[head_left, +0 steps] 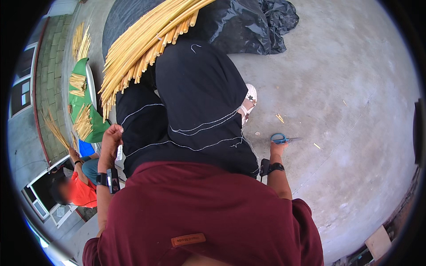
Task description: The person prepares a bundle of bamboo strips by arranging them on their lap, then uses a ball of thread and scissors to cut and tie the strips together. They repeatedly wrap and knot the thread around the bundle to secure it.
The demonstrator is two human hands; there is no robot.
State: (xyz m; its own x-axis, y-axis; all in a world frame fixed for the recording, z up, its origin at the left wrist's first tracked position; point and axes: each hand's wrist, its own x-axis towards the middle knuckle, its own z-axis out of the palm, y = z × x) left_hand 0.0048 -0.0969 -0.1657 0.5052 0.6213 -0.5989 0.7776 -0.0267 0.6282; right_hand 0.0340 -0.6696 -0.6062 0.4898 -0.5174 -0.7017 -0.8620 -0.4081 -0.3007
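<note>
My right hand [277, 148], low at my right side, is closed round a pair of scissors [279, 138] with blue handles, the blades pointing right over the floor. At my left thigh, the fingers of my left hand [112, 136] are pinched together; what they hold, if anything, is too small to make out. Thin white string [199, 129] trails in several lines across the black cloth [195, 84] over my lap and legs. Beyond my knees lies a sheaf of pale yellow straw stalks [142, 46], its cut ends toward me.
Black plastic sheeting [248, 26] spreads beneath and beyond the stalks. Small stalk offcuts [279, 118] lie on the concrete floor [346, 146]. At left, bundles of stalks [83, 123] rest on a green sheet [95, 134]; a person in red [84, 190] holds more stalks there.
</note>
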